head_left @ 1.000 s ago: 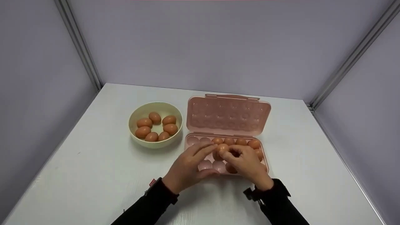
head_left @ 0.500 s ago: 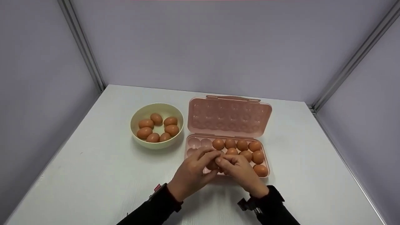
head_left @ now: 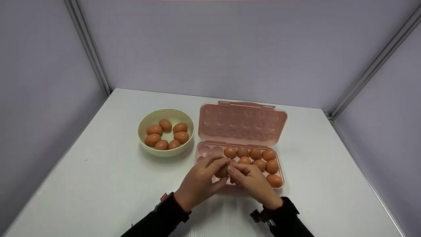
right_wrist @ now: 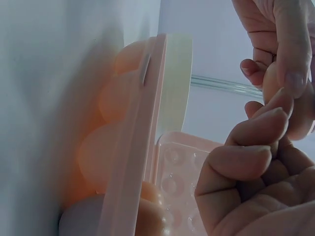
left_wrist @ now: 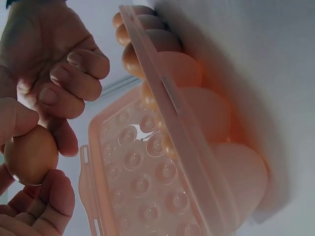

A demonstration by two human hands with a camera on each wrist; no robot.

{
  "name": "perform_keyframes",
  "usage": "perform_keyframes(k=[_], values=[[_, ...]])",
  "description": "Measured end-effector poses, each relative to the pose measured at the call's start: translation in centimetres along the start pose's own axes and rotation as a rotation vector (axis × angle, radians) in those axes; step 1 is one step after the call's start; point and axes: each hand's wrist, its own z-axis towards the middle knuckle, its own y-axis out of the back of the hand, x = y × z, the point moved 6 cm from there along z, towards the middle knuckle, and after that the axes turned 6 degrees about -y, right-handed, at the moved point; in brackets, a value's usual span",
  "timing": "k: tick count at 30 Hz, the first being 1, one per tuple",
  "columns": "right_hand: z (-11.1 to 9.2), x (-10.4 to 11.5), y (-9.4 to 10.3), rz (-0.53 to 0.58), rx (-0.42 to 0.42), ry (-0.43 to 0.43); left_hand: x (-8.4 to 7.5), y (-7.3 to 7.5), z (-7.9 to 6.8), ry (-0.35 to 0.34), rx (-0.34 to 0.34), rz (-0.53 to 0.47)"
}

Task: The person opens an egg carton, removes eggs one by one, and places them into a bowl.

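Above the front of an open pink egg carton [head_left: 281, 176], both hands meet at one brown egg [left_wrist: 30, 160]. My left hand [head_left: 199, 179] holds it between thumb and fingers, from the left. From the right, thumb and index finger of my right hand [head_left: 258, 186] pinch its other end, while that hand's remaining fingers curl in, as the left wrist view shows. Brown eggs [head_left: 255, 153] fill much of the carton's right side; hollows [head_left: 204, 150] at back left hold none. The hands hide part of the front rows.
Left of the carton stands a pale green bowl [head_left: 144, 148] with several brown eggs [head_left: 153, 139] inside. The carton's lid [head_left: 241, 123] leans back, raised. White table [head_left: 98, 184] lies all around, with grey panels [head_left: 210, 49] behind and at both sides.
A second ago the right hand alone pinched the egg over the carton, with the left hand spread beside it. Both hands moved nearer the body, and the left hand took hold of the egg.
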Motion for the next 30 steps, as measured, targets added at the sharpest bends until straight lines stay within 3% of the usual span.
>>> perform_keyframes(k=[5, 8, 12, 15, 18, 22, 25, 30], values=[[0.0, -0.1, 0.5, 0.046, -0.030, -0.008, 2.7, 1.9, 0.3, 0.099, -0.009, -0.018], [-0.1, -0.2, 0.9, 0.101, -0.023, -0.016, 6.2, 3.7, 0.3, 0.240, -0.028, -0.002], [-0.4, -0.1, 1.4, 0.113, 0.000, -0.024, 11.8, 5.8, -0.7, 0.490, -0.020, 0.043], [-0.2, 0.6, 2.4, -0.050, -0.045, -0.013, 15.2, 6.6, -1.8, 0.660, 0.052, 0.045], [0.8, 1.9, 3.7, -0.342, -0.132, 0.030, 17.3, 6.6, -2.5, 0.756, 0.143, 0.035], [3.7, 3.0, 4.7, -0.649, -0.176, 0.041, 18.9, 6.1, -3.0, 0.803, 0.221, 0.008], [6.4, 2.7, 4.8, -0.797, -0.122, 0.007, 19.5, 5.7, -3.0, 0.821, 0.252, 0.023], [9.8, 1.9, 4.6, -0.996, -0.045, 0.050, 20.3, 5.4, -2.5, 0.842, 0.278, 0.045]])
